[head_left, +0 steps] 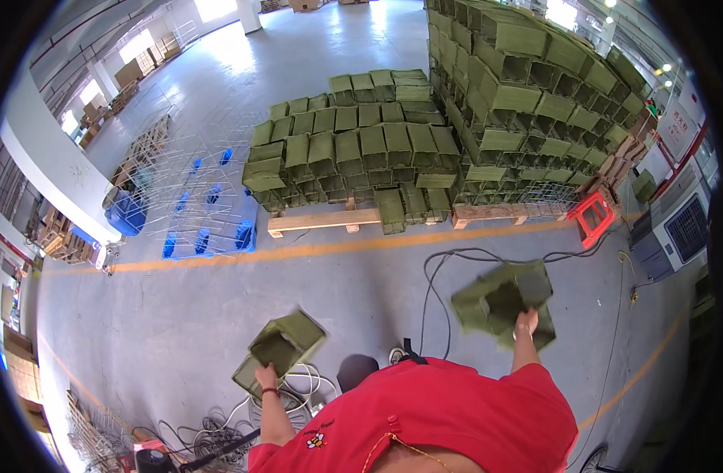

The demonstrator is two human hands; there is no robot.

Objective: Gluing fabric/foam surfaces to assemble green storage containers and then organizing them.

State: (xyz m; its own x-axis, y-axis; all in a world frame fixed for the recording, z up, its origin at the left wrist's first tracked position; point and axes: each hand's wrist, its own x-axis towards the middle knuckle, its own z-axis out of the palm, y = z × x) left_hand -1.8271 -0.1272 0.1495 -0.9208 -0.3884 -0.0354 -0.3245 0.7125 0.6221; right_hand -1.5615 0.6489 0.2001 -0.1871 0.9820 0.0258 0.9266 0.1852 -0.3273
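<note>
My left hand (265,377) is closed on the edge of an olive-green open box (304,331) that looks like fabric; its dark hollow faces up and it hangs tilted above the floor. Out to the right, my right hand (527,320) grips another olive-green open box (473,307), blurred by motion, so I cannot tell whether it is a single box or a pair. The two boxes are well apart, one on each side of my body. My fingertips are partly hidden by the box walls.
Ahead, stacked olive-green boxes (349,150) rest on a wooden pallet (326,221); a taller stack (527,98) rises on the right. Wire frames stand on a blue pallet (210,249). Black cable (429,293) loops over the floor. A red stool (592,219) stands by an air cooler (677,236).
</note>
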